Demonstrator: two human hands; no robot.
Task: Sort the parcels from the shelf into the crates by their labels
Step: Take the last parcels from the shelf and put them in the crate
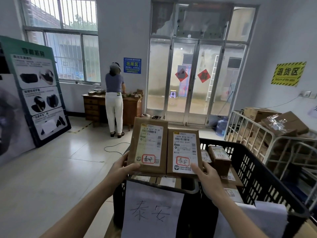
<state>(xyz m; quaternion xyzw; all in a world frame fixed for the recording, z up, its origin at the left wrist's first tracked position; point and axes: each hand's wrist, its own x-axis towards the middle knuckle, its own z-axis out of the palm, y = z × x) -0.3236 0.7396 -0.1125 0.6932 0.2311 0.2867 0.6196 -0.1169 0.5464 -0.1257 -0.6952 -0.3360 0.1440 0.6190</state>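
I hold two flat brown cardboard parcels side by side above a black plastic crate [257, 172]. My left hand [122, 167] grips the bottom left corner of the left parcel [135, 145]. My right hand [208, 176] grips the bottom right corner of the right parcel [170, 152]. Each parcel faces me with a white shipping label and a red-framed handwritten mark. A white paper sign [151, 212] with handwritten characters hangs on the crate's near wall. Several labelled parcels [219, 158] lie inside the crate.
A metal rack [248, 133] with cardboard boxes stands to the right. A person [114, 98] stands at a wooden desk [132, 107] by the far wall. A display board [36, 90] leans at left. A cable [113, 148] lies on the tiled floor, with glass doors [193, 79] behind.
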